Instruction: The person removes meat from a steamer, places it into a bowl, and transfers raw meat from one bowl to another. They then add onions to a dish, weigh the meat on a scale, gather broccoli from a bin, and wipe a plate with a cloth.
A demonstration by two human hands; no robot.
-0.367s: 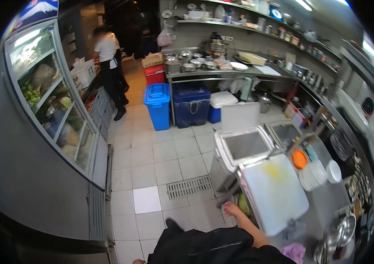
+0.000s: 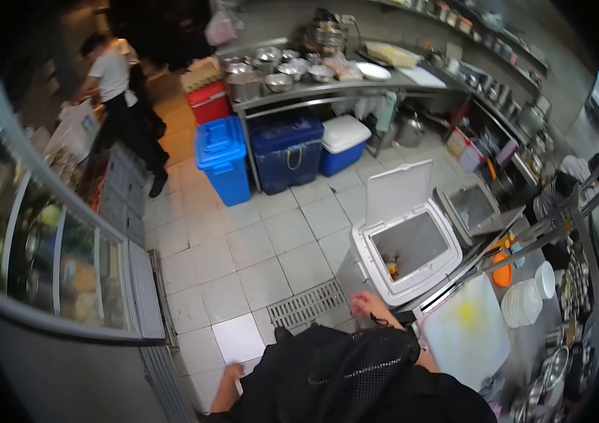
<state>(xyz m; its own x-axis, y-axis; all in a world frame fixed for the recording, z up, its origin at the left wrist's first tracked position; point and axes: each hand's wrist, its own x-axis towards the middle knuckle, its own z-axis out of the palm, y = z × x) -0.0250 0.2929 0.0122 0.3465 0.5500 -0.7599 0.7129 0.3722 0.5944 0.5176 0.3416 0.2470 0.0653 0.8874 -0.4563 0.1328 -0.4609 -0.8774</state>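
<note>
My right hand (image 2: pixel 366 303) hangs in the air by the near side of a white-rimmed bin (image 2: pixel 412 290), its fingers loosely curled and not pressed together, with nothing visible in them. The bin's lid (image 2: pixel 400 194) stands raised, and a little red and yellow matter (image 2: pixel 392 268) shows inside. Beside my right forearm lies a white cutting board (image 2: pixel 465 331) with a yellow stain. My left hand (image 2: pixel 233 371) is low over the floor tiles, small and blurred; its fingers cannot be made out and no held thing shows.
A floor drain grate (image 2: pixel 306 303) lies ahead of me. At left stands a glass-door fridge (image 2: pixel 52 247). Beyond are a blue lidded bin (image 2: pixel 222 158), a dark blue cooler (image 2: pixel 285 151) and a steel table (image 2: pixel 342 87) with bowls. A co-worker (image 2: pixel 115 77) stands at the far left.
My view has shifted forward and down, so the bin appears nearer. My left hand has come further into view. My right hand has moved from beside a green item toward the bin's side.
</note>
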